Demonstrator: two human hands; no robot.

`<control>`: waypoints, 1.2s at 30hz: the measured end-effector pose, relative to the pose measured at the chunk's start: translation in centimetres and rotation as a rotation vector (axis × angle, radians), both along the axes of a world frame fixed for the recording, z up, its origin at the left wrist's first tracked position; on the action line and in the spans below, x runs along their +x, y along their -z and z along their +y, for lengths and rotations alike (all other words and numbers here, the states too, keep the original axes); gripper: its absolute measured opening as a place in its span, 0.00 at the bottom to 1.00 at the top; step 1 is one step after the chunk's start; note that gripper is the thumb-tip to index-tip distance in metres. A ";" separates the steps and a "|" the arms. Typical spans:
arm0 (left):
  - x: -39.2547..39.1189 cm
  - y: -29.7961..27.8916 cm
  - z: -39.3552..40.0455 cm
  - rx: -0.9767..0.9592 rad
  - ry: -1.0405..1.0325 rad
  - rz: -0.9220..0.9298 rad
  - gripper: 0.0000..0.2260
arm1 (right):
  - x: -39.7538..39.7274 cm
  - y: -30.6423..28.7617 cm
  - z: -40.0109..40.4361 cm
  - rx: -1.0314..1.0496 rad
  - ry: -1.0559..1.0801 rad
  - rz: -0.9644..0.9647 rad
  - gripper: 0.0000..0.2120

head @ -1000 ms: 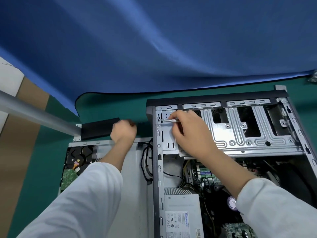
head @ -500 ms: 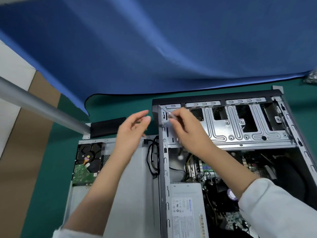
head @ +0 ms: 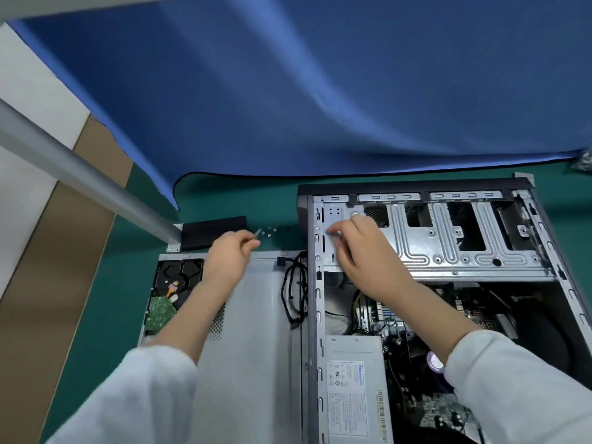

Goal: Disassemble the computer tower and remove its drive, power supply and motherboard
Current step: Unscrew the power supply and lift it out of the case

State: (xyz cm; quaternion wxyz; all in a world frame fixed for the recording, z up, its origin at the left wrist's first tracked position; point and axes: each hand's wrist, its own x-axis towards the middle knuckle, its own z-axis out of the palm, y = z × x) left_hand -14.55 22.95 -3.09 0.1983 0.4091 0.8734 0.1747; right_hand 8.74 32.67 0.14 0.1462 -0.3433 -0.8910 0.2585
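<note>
Tower on its side, screws coming out of the drive cage

The tower (head: 448,283) lies open side up on the green mat (head: 96,315), long axis running from me toward the blue cloth (head: 320,91), front bezel at the far end. Inside it, the cage (head: 448,245) sits at the far end and the PSU (head: 355,389) nearest me along the left wall. Right hand (head: 365,251) rests on the cage's left end, fingers curled; can't tell if it's gripping anything. Just left of the tower, the left hand (head: 227,254) pinches what looks like a small screw (head: 257,232) near a loose screw pile (head: 267,232). Left of the tower, the drive (head: 174,290) sits on the side panel (head: 250,315). Risks as I see it: the screw rolls off the mat, the cage drops onto the motherboard (head: 416,315), or the black cable (head: 293,293) snags.
</note>
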 end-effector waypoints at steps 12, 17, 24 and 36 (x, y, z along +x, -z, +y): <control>-0.5 5.8 4.1 -0.192 0.291 0.145 0.12 | -0.1 0.7 0.0 0.092 0.018 -0.010 0.09; -0.9 6.3 3.6 -0.136 0.348 0.115 0.11 | 0.0 0.6 0.0 0.102 0.025 -0.010 0.09; -0.1 6.5 2.2 -0.056 0.293 0.136 0.14 | 0.2 0.8 0.0 0.079 0.026 0.025 0.09; 15.4 -2.0 -9.0 0.243 -0.135 -0.747 0.20 | 7.0 -1.4 -6.9 -0.050 -0.096 0.021 0.13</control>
